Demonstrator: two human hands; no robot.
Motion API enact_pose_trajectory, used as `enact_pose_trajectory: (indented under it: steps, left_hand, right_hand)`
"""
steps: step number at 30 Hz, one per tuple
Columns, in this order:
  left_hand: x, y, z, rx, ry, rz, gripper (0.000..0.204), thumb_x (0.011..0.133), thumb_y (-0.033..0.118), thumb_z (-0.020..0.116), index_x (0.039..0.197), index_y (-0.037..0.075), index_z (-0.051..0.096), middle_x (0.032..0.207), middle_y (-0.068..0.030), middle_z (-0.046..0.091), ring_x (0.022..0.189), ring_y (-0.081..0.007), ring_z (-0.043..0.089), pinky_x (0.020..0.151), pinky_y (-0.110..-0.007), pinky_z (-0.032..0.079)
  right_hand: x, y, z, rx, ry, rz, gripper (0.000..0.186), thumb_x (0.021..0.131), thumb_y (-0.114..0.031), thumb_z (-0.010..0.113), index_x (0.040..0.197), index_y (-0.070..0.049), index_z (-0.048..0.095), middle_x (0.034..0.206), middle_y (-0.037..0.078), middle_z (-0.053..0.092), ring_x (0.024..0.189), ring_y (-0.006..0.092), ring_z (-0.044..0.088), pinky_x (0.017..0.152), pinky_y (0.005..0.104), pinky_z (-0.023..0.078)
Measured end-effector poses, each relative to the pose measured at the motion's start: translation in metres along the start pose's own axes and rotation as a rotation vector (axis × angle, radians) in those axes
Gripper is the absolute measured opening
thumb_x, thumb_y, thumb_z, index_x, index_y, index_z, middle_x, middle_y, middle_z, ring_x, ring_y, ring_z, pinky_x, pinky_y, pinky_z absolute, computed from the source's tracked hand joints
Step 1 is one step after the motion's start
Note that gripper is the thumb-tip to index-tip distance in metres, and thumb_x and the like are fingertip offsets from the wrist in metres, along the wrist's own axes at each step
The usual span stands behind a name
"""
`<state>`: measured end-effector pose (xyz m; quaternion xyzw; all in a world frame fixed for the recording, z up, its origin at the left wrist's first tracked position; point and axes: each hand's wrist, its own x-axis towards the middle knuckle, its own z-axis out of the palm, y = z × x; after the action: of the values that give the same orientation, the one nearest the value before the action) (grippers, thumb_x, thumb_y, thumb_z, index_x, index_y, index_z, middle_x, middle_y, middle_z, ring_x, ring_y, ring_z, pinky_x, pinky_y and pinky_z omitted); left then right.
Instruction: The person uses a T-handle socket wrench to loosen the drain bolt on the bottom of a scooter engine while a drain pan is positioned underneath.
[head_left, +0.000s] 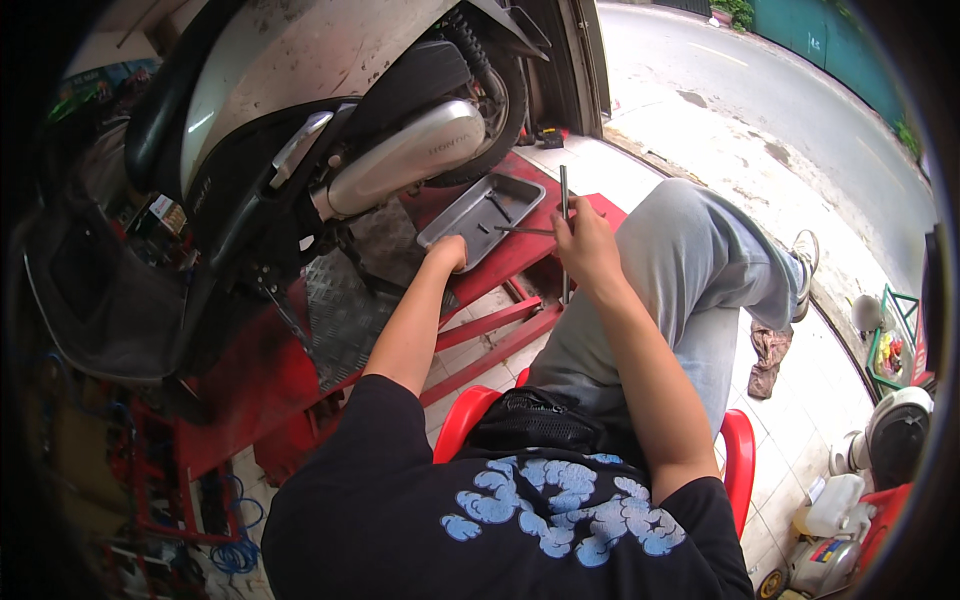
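A T-shaped dark metal wrench with slim round rods is in the right hand, whose fingers are closed around it near where its arms meet; its longest bar runs roughly away from the person, while another arm juts left, its end reaching over the near-right rim of a shallow rectangular grey metal tray. The tray thus lies to the left of the right fingers, its long axis slanting from near left to far right, and the left hand is the nearer one, set at its near-left corner; those fingers are mostly hidden, so whether they grip the rim or pinch something cannot be told. On the tray's smooth, dull floor lie a long dark rod-like part and a small dark stubby piece, well apart from the left fingers. Beneath is a red-painted metal platform with an inset of raised-pattern steel plate, scuffed and greyish. Beyond stands a scooter with a dirt-specked, curved silver body panel, a rounded metallic casing and a ribbed black rubber tyre.
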<state>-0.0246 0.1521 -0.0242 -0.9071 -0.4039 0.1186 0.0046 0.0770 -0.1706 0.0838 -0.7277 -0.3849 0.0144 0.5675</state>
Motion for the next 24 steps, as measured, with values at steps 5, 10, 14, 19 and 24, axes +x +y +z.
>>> enact_pose_trajectory:
  steps: [5,10,14,19,24]
  left_hand:
    - [-0.017,-0.001,-0.014,-0.027,-0.037,0.081,0.016,0.077,0.016,0.076,0.093,0.017,0.075,0.105,-0.005,0.072,0.103,-0.025,0.066,0.086,-0.04,0.052]
    - [-0.028,-0.001,-0.018,-0.04,0.025,0.133,0.018,0.078,0.02,0.077,0.095,0.014,0.075,0.102,-0.0071,0.073,0.1,-0.0266,0.067,0.085,-0.039,0.052]
    - [-0.042,-0.001,-0.025,-0.156,0.133,0.102,0.017,0.082,0.019,0.073,0.097,0.011,0.074,0.103,-0.0106,0.072,0.101,-0.0292,0.067,0.087,-0.041,0.051]
    - [-0.073,-0.023,-0.052,-0.53,0.44,0.14,0.016,0.085,0.015,0.069,0.098,0.008,0.072,0.102,-0.0167,0.07,0.1,-0.0336,0.066,0.086,-0.042,0.05]
    - [-0.128,-0.061,-0.096,-0.826,0.984,0.174,0.011,0.092,0.012,0.064,0.097,0.004,0.068,0.082,-0.0128,0.069,0.077,-0.023,0.066,0.072,-0.034,0.051]
  right_hand:
    - [0.0,-0.001,-0.001,0.019,-0.012,0.009,0.028,0.093,-0.02,0.057,0.111,0.002,0.053,0.079,0.025,0.066,0.081,0.0435,0.064,0.073,0.0503,0.047]
    - [0.001,0.002,0.0,0.003,0.01,-0.022,0.028,0.093,-0.02,0.058,0.11,0.001,0.053,0.079,0.024,0.066,0.08,0.0428,0.064,0.073,0.0504,0.047]
    - [0.001,0.001,-0.001,-0.007,-0.012,0.007,0.028,0.093,-0.02,0.058,0.111,0.001,0.054,0.081,0.025,0.066,0.082,0.0431,0.064,0.074,0.0504,0.048]
    - [0.001,0.001,0.001,0.0,-0.001,0.014,0.03,0.092,-0.02,0.058,0.113,0.001,0.054,0.082,0.025,0.066,0.083,0.0434,0.064,0.075,0.0507,0.048]
    - [0.002,0.005,0.001,-0.031,-0.011,0.022,0.029,0.093,-0.02,0.058,0.113,0.0,0.054,0.087,0.025,0.067,0.085,0.0434,0.064,0.076,0.0501,0.048]
